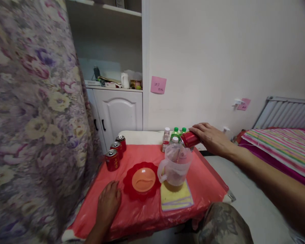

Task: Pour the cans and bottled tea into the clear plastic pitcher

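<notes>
My right hand (205,135) is wrapped round a red drink can (189,139), tipped with its top end over the mouth of a clear plastic measuring jug (176,171). A thin brownish streak shows inside the jug below the can. The jug stands on a folded yellow cloth (176,198), its handle towards the left. On the red table cover, my left hand (109,200) rests with fingers lying flat, holding nothing. Just right of it sits a red scalloped plate (129,188) with an orange divided centre (143,179).
Three red cans (113,160) stand in a row at the table's left. Behind the jug are small bottles with white caps (166,139) and green caps (176,130). A floral curtain (40,118) hangs at the left; a bed (282,145) lies to the right.
</notes>
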Tool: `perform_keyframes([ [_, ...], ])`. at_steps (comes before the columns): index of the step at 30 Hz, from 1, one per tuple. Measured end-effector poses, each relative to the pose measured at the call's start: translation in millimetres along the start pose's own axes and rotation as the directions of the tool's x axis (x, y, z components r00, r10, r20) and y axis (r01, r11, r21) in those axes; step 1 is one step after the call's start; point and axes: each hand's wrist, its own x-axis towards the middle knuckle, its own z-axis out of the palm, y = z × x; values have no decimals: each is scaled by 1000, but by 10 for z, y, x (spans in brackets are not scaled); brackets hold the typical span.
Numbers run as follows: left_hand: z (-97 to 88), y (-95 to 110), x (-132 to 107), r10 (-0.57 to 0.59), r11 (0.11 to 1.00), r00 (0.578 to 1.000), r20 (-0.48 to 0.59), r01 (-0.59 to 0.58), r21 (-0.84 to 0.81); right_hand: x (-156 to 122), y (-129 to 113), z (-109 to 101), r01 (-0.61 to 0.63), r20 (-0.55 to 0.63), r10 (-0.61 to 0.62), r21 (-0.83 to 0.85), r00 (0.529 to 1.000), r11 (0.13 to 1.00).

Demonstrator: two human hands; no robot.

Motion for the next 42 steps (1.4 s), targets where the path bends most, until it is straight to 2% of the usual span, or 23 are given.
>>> perform_keyframes([
  [9,3,-1,1,-9,1000,1000,4,9,18,123,-172,-147,65,68,-61,-62,996,996],
  [21,2,7,-9,-24,1000,1000,8,24,18,236,-290,-153,215,126,-206,-67,971,974],
  [29,-24,20,-19,-20,1000,1000,11,20,3,312,-413,-134,296,154,-274,-147,949,944],
  [33,-12,19,-13,-15,1000,1000,5,15,9,339,-431,-103,306,122,-291,-131,949,943],
  [42,24,-9,-6,4,1000,1000,2,-4,0,349,-427,-74,296,151,-278,-119,949,948],
])
